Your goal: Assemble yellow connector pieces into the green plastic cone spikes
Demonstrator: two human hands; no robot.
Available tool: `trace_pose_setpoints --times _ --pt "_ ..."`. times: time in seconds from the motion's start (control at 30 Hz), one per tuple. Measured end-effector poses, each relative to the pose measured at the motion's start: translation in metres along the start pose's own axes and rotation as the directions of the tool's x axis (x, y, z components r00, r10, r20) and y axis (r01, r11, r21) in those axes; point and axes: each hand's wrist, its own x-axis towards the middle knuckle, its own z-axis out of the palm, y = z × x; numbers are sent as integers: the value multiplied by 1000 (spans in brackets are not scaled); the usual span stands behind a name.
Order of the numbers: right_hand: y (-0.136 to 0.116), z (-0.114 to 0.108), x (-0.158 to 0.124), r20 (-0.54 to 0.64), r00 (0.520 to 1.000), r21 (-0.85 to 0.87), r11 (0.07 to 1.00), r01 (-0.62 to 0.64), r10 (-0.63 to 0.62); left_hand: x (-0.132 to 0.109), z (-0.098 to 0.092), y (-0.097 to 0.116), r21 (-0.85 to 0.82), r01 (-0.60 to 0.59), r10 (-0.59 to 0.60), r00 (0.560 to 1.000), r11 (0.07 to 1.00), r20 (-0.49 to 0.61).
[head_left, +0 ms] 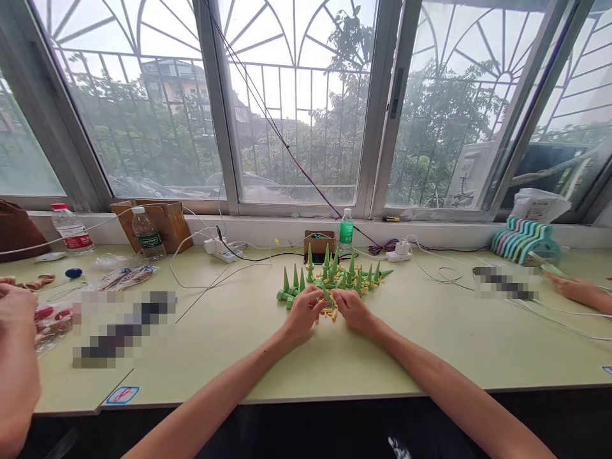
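Close together over the pale green table, my two hands meet at the near edge of a cluster of green cone-shaped spikes (352,262). My left hand (305,312) has its fingers closed on a green cone-shaped spike (326,296). Right beside it, my right hand (352,310) is closed, with fingertips almost touching the left ones; what it pinches is hidden. Small yellow pieces (331,313) lie under the hands and among the spikes. Some spikes stand upright and others lie on their sides.
Behind the spikes are a small brown box (319,241) and a green-labelled bottle (346,228). Cables and a power strip (224,250) run along the window wall. Other people's hands work at left (16,357) and right (581,290), near teal hangers (526,241).
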Motion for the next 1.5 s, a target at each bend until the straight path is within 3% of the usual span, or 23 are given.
trace_pose_setpoints --times 0.17,0.4,0.73,1.07,1.27,1.5 --pt "-1 1 1 -39 998 55 998 -39 41 1 1 2 -11 36 -37 998 999 -60" --pt "-5 -2 2 -94 991 71 994 -86 93 3 0 3 -229 180 -195 980 957 -47" --pt "-3 -2 2 -15 998 34 998 -56 57 5 -1 10 -432 374 -325 927 821 185" --pt "-5 -5 2 8 998 46 997 -56 56 4 -2 13 -446 381 -342 925 810 169" --pt "-2 -4 1 11 999 57 997 -43 43 2 -2 9 -414 273 -251 962 868 107" --pt "-1 -4 0 38 998 91 995 -50 47 3 -1 1 -344 211 -208 977 915 47"
